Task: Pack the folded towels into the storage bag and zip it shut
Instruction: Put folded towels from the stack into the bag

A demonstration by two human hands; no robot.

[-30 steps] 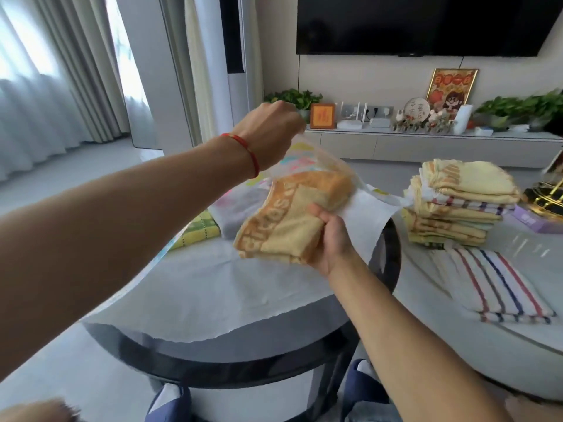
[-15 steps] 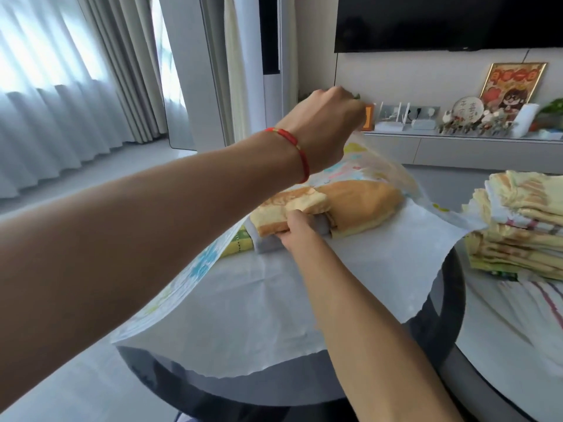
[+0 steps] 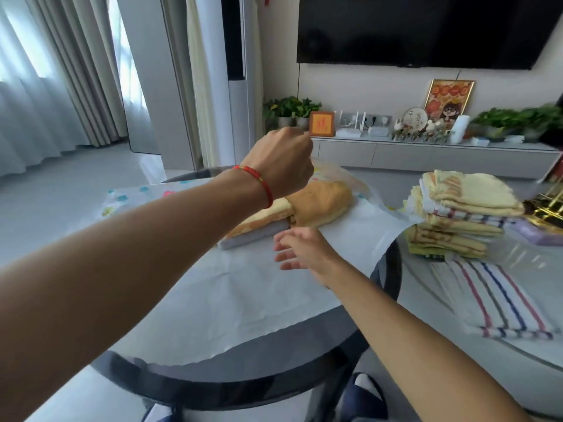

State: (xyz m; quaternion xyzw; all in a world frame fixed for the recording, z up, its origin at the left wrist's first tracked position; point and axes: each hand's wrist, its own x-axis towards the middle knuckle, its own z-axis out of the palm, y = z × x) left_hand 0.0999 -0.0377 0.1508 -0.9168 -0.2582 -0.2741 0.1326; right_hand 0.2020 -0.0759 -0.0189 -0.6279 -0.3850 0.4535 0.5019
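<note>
A white storage bag (image 3: 231, 300) lies flat on the dark round table (image 3: 249, 379), its clear patterned top flap lifted. My left hand (image 3: 283, 162), with a red cord at the wrist, is shut on that flap and holds it up. Inside the opening lie an orange-yellow folded towel (image 3: 320, 205) and a grey one (image 3: 256, 236) under another yellow one. My right hand (image 3: 301, 254) hovers open just in front of them, holding nothing. A stack of folded yellow and striped towels (image 3: 463, 214) stands on the neighbouring table to the right.
A striped towel (image 3: 499, 303) lies spread on the right table (image 3: 426, 300), near a purple box (image 3: 536, 236) and gold items (image 3: 548, 205). Behind are a low cabinet with plants and frames (image 3: 426, 153), a wall television (image 3: 426, 28) and curtains (image 3: 45, 86) at the left.
My right hand carried the orange-yellow towel into the bag, set it beside the others, let go and drew back, now open. My left hand kept the flap raised.
</note>
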